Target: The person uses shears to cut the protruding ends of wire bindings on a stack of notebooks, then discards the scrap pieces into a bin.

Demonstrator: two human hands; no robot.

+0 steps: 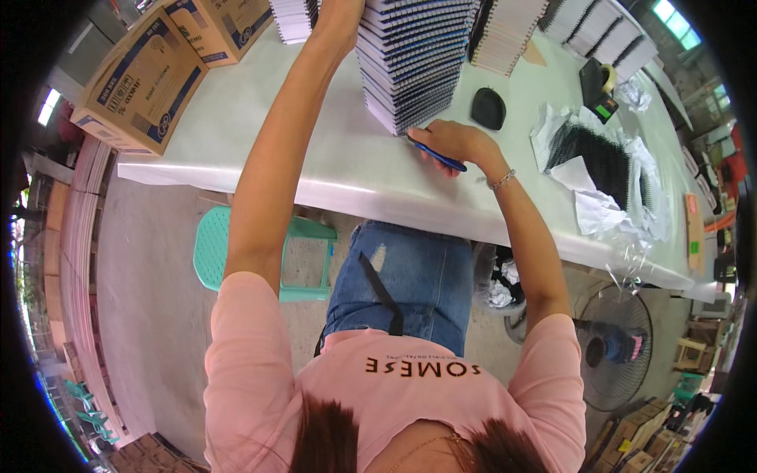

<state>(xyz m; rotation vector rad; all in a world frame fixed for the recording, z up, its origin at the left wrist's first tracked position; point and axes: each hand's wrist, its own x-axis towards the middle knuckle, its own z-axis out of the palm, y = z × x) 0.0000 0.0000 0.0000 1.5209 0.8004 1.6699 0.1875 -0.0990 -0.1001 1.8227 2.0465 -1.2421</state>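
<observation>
A tall stack of spiral-bound notebooks [410, 67] stands on the table, coil edges turned toward me. My left hand [341, 22] reaches to the far left side of the stack; its fingers run out of the picture, so their grip is hidden. My right hand [456, 146] is closed around blue-handled pliers [438, 154], whose jaws are hard to make out. Their tip is at the bottom near corner of the stack, by the lowest coils. A dark rounded pad-like object [488, 109] lies to the right of the stack, beyond my right hand.
The white-covered table [331, 169] bears cardboard boxes [146, 87] at left and more bound notebooks [595, 35] at far right. Black coils [591, 162] lie on crumpled paper, near a tape dispenser [598, 91]. Below are a green stool [213, 248] and a standing fan [615, 347].
</observation>
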